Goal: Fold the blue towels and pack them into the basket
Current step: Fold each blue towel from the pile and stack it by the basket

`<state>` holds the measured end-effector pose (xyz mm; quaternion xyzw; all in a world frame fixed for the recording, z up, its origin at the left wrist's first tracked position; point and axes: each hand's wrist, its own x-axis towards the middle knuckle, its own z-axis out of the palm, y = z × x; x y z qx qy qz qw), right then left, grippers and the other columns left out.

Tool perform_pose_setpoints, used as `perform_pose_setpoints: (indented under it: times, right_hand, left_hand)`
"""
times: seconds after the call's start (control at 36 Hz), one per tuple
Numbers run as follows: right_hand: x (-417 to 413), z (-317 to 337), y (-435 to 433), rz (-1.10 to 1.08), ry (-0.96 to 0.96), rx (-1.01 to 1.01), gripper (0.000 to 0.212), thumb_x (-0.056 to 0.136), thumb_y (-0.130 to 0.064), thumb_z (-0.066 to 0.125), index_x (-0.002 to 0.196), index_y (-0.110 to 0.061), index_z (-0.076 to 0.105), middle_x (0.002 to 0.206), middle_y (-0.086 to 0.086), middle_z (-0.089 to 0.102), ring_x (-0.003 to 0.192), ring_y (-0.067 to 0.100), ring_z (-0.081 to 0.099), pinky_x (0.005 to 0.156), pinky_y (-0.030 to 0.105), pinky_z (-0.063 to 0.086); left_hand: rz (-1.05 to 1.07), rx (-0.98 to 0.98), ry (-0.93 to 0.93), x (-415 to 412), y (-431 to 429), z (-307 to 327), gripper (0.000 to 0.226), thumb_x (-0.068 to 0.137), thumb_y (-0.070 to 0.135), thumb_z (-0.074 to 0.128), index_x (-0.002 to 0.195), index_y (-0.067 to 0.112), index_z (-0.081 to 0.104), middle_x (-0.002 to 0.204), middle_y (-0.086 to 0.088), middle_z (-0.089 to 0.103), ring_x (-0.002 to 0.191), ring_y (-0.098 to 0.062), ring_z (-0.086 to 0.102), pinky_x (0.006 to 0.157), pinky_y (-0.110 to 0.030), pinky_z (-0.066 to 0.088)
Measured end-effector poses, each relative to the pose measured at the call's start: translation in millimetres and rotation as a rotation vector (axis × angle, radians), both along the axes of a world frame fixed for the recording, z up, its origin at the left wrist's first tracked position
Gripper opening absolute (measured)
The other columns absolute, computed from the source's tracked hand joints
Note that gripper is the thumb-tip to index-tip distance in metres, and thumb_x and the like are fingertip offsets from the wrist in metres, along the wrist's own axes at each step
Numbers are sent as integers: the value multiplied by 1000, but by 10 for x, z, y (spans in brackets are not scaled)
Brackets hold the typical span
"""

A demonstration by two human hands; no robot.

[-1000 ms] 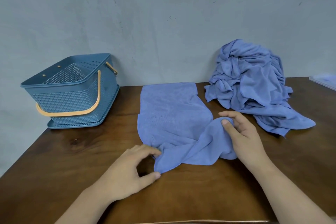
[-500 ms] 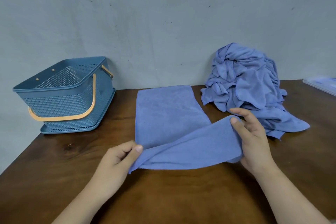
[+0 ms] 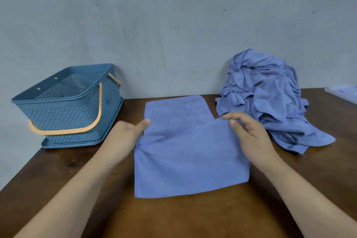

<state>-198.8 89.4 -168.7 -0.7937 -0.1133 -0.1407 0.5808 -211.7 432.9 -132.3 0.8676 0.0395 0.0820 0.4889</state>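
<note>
Both hands (image 3: 193,137), pinching its near corners, have now carried the soft blue microfibre towel (image 3: 185,152) halfway over itself, so folding is underway.

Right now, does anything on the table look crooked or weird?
Yes. The basket sits tilted on its tray, one side lifted. The towel being folded is uneven: its folded-over flap sits skewed to the right, not lined up with the layer beneath.

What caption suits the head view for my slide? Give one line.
Both hands, left and right, fold a blue towel on the table, between basket and towel pile.
</note>
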Motion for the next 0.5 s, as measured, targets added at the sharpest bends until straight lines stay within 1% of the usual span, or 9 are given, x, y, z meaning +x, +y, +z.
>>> perform_pose_setpoints:
  times: [0.03,0.08,0.14,0.17,0.22,0.28,0.31,0.39,0.5]
  right_hand:
    - [140,41,25,1,-13,-25,25,111,-24,53,114,-38,74,115,3,73,111,25,65,101,41,51]
    - [459,99,92,13,-35,-73,24,112,-23,52,116,-38,71,117,-21,72,113,-2,64,97,20,51]
    - [815,73,142,12,-46,-197,22,112,-24,51,120,-38,65,118,-33,66,112,-15,58,94,11,43]
    - [1000,11,152,2,-31,-283,22,112,-27,51,127,-38,62,126,-30,62,113,-15,55,99,15,43]
    - [1281,-129,161,-48,31,-468,37,110,-36,51,147,-31,53,148,-8,51,127,4,51,108,33,43]
    - [1412,-254,205,-119,47,-583,48,108,-39,52,155,-28,46,155,2,43,136,28,47,113,45,41]
    - [1409,-281,254,-114,32,-594,48,107,-38,53,154,-28,46,153,2,45,135,32,47,112,47,42]
    - [1360,-380,407,2,-39,-650,40,106,-32,56,146,-29,55,147,-3,52,130,29,52,107,47,46]
    - [1273,-464,542,136,-24,-930,44,107,-45,51,149,-33,53,156,-8,49,141,22,46,113,43,40]
  left_hand:
    - [57,14,-11,158,-14,39,66,100,48,67,56,15,30,55,-7,27,52,-19,25,53,-35,19]
    - [157,83,-25,479,11,47,63,102,51,59,57,14,36,55,-8,36,53,-22,37,56,-37,27]
    - [242,199,-15,746,51,-17,63,106,56,45,66,9,53,67,-9,58,69,-30,57,67,-41,44]
    - [287,270,-14,841,53,-68,61,107,58,38,77,9,61,80,-9,66,82,-34,63,75,-43,49]
    - [350,401,-81,922,-31,-162,51,107,57,34,98,15,62,104,-10,68,101,-38,63,84,-47,50]
    - [319,496,-189,890,-217,-244,38,107,51,38,107,20,60,113,-7,65,107,-36,59,84,-45,44]
    - [275,560,-227,860,-325,-295,32,107,48,40,110,23,59,115,-4,64,109,-34,57,84,-45,42]
    - [77,742,-240,818,-570,-525,30,107,48,42,122,28,58,124,4,63,117,-27,56,95,-44,42]
    - [-221,819,-120,835,-626,-850,64,101,67,25,147,30,49,153,11,49,145,-16,41,119,-44,29]
